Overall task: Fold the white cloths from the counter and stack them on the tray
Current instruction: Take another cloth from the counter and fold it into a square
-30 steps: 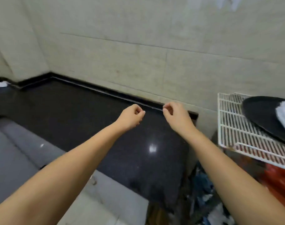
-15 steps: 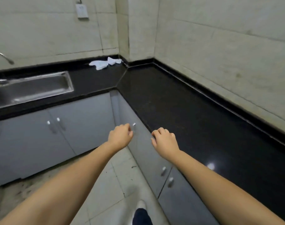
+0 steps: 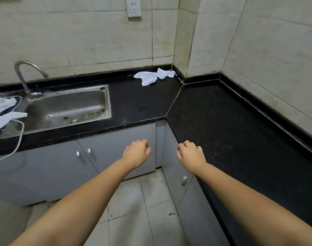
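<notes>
Crumpled white cloths (image 3: 154, 77) lie on the black counter (image 3: 222, 125) in its far corner against the tiled wall. Both my arms reach forward over the floor, well short of the cloths. My left hand (image 3: 136, 153) hangs in front of the grey cabinet doors with its fingers loosely curled and nothing in it. My right hand (image 3: 191, 154) hovers by the counter's inner corner, fingers curled too, empty. The tray is out of view.
A steel sink (image 3: 66, 107) with a curved tap (image 3: 25, 75) is set into the counter at left. More white cloth and a white cable (image 3: 18, 139) lie at the sink's left edge. Grey cabinets (image 3: 50, 167) stand below; a wall socket (image 3: 133, 7) is above.
My view has swung left from the wire rack with the black tray to the sink corner. Both empty hands have dropped from over the counter to in front of the cabinets.
</notes>
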Available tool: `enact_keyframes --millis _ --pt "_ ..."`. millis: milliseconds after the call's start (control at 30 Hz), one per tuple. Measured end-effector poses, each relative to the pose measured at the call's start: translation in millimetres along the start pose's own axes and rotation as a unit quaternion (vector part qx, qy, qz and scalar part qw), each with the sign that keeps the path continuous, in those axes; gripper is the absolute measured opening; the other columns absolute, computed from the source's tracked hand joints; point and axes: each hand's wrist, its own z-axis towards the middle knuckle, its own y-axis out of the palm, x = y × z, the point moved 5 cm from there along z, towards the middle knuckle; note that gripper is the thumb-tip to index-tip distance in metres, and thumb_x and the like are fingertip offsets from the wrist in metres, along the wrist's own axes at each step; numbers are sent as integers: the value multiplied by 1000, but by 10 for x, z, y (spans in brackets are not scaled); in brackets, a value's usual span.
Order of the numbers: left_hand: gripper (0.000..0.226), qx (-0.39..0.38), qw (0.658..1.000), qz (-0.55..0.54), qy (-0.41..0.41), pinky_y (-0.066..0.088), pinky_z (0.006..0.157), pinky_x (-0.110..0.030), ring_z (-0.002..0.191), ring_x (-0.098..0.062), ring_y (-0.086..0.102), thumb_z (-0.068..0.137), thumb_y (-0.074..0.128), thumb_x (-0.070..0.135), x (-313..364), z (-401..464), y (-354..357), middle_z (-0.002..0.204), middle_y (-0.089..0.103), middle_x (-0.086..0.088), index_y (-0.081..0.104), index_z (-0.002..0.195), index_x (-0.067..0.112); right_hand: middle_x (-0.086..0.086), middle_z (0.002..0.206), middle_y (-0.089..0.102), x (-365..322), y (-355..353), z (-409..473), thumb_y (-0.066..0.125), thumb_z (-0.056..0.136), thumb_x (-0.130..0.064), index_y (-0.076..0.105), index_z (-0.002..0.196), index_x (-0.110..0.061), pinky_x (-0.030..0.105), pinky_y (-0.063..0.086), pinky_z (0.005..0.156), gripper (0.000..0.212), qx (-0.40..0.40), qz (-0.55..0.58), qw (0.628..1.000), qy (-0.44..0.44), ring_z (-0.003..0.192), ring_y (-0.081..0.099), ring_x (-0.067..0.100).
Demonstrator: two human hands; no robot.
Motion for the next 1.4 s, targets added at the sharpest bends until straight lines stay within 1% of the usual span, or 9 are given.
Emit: enact_keyframes --millis 200,433,667,833,1000,1133,1200,1300,1400 --pt "25 -17 1000 -8 7 47 87 -40 103 -29 55 95 43 30 -404 1106 -181 114 59 -10 56 108 12 6 127 49 -195 62 1139 34 100 -33 50 127 -16 39 37 96 36 -17 10 1000 -10 117 46 25" --pt "23 -17 995 5 100 47 88 -40 102 -29 56 95 45 30 -541 2546 -724 111 59 -9 57 107 15 6 123 50 -152 -156 2439 37 99 -34 50 123 -18 39 39 93 32 2 58 996 73 116 47 25" --pt "21 -77 990 -11 115 49 86 -45 97 -28 57 95 45 28 -621 3791 -765 105 60 -7 57 103 13 6 124 51 4 -184 3529 37 99 -33 51 123 -18 39 40 95 32 -25 97 988 122 117 49 26" --pt "23 -92 989 -13 117 50 86 -45 97 -26 58 95 45 28 -485 4756 -708 109 58 -6 57 108 14 6 123 51 258 -230 4588 40 98 -32 51 123 -16 40 41 94 31 -23 107 988 109 114 51 26" --pt "21 -111 987 -5 120 49 84 -42 97 -27 58 95 45 25 -237 5868 -568 108 60 -10 56 107 11 8 120 52 657 -233 5747 43 97 -28 53 119 -14 41 43 88 28 -13 130 986 100 110 53 28" --pt "23 -95 989 -12 116 48 84 -42 99 -28 57 94 44 22 -110 6570 -468 110 60 -12 56 109 10 12 119 50 921 -139 6552 43 96 -22 53 117 -11 42 43 84 26 -21 143 986 89 108 52 34" --pt "25 -79 990 -19 117 47 84 -42 102 -31 55 94 45 21 -93 6854 -410 112 58 -14 54 113 8 14 128 47 987 -115 6875 42 95 -16 50 125 -12 43 43 85 31 -10 148 986 70 113 48 35" --pt "36 -47 993 -8 105 44 90 -43 111 -31 49 94 45 22 -86 7159 -325 122 51 -15 46 127 8 13 142 35 1017 -58 7214 46 92 -13 39 140 -16 44 42 93 49 -20 145 989 37 126 39 34" --pt "44 -52 995 33 72 40 93 -41 119 -31 43 95 45 28 -118 7326 -188 131 44 -16 40 134 8 13 143 33 1050 108 7375 51 91 -18 40 140 -19 42 39 96 51 -53 115 992 23 129 35 32"
